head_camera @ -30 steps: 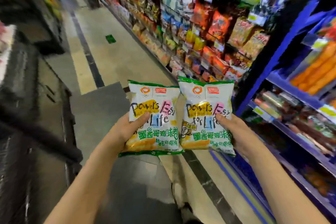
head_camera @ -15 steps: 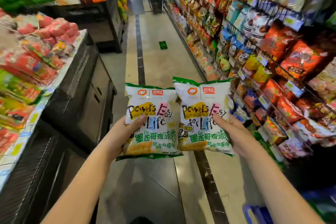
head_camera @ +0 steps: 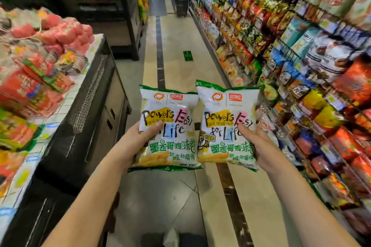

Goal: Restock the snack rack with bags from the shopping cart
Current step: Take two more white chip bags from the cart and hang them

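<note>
Head view, standing in the aisle. 2 identical green-and-white snack bags held up side by side over the aisle floor, inner edges touching or just overlapping.

- My left hand grips the left bag by its lower left side: thumb pressed across the front print, fingers hidden behind.
- My right hand grips the right bag the same way at its lower right side, thumb on the front.
- Snack rack runs along my right, packed and blurred. I cannot make out an open slot from here. The cart is not in view.
- Display counter on my left; a basket stands far down the aisle.

Handling, my judgement: the bags look puffed with air, so light, soft and springy, with slick film. Contents likely brittle, so squeezing the belly risks crushing them or popping a seam. The side hold works for carrying. For shelving I would shift to the flat top seal or the side seams, where the film is doubled and stiff, and slide each bag in upright, 1 at a time, print facing out.
</note>
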Motion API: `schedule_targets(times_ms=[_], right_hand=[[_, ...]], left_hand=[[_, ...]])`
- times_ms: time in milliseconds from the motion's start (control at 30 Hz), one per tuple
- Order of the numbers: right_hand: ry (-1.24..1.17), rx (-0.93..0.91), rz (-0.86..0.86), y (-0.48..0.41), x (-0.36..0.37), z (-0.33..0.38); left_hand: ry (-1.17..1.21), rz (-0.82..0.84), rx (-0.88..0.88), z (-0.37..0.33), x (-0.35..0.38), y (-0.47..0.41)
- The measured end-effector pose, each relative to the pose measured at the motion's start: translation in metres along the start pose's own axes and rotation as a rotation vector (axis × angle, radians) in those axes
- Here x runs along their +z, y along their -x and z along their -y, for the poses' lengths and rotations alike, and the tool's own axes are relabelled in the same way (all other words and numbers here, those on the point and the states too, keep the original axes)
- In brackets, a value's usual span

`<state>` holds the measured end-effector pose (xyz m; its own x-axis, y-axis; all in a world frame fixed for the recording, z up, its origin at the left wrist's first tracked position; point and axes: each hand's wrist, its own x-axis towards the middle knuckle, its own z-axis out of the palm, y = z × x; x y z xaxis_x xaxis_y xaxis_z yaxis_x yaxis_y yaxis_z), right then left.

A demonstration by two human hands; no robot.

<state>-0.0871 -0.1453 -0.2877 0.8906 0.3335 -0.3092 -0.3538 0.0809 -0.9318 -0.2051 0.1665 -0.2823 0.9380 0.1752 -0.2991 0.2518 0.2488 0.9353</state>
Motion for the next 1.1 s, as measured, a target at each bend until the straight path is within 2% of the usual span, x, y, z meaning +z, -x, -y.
schedule_targets(times_ms=[167,500,633,833,1100], right_hand=[[0.026,-0.001,0.039,-0.059,0.037,0.023],[0.016,0.051,-0.051,-0.184,0.091,0.057],[0.018,0.031,0.093,-0.257,0.097,0.071],[0.018,0.046,0.093,-0.375,0.102,0.109],[-0.011,0.014,0.020,-0.477,0.109,0.170]], left_hand=[[-0.024,0.012,0.042,-0.037,-0.040,-0.060],[-0.042,0.021,0.047,-0.076,-0.096,-0.178],[-0.053,0.002,0.028,-0.096,-0.107,-0.246],[-0.019,-0.021,-0.009,-0.137,-0.121,-0.355],[-0.065,-0.012,0.032,-0.191,-0.117,-0.472]])
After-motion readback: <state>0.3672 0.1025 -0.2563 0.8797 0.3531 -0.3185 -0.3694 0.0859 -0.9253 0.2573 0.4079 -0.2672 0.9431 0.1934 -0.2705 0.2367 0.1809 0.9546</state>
